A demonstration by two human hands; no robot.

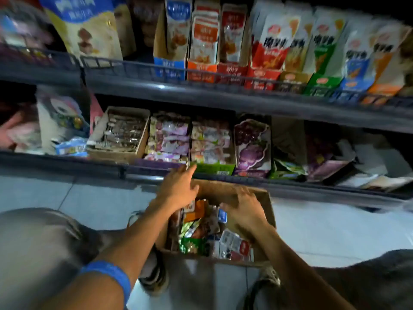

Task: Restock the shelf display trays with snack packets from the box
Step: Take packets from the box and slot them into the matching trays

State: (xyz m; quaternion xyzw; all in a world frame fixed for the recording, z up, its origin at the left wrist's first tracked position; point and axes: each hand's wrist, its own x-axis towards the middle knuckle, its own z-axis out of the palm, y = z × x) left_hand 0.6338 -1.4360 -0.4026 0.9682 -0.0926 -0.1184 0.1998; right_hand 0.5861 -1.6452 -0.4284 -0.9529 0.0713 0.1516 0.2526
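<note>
A brown cardboard box [267, 204] stands on the floor between my knees, full of mixed snack packets [196, 233] in green, orange, blue and red. My left hand [178, 189] hovers over the box's far left corner, fingers straight and reaching toward the lower shelf, holding nothing. My right hand [244, 211] is down inside the box with its fingers bent over the packets; what it grips is hidden. Just beyond, the lower shelf holds display trays: a purple tray [161, 163] and a green tray [212, 167], both stacked with small packets.
A brown tray [116, 153] of dark packets sits left of the purple one. Grape-printed packs [252, 144] stand to the right. The upper shelf [201, 90] carries upright snack boxes behind a wire rail. Pale floor tiles [335, 231] surround the box.
</note>
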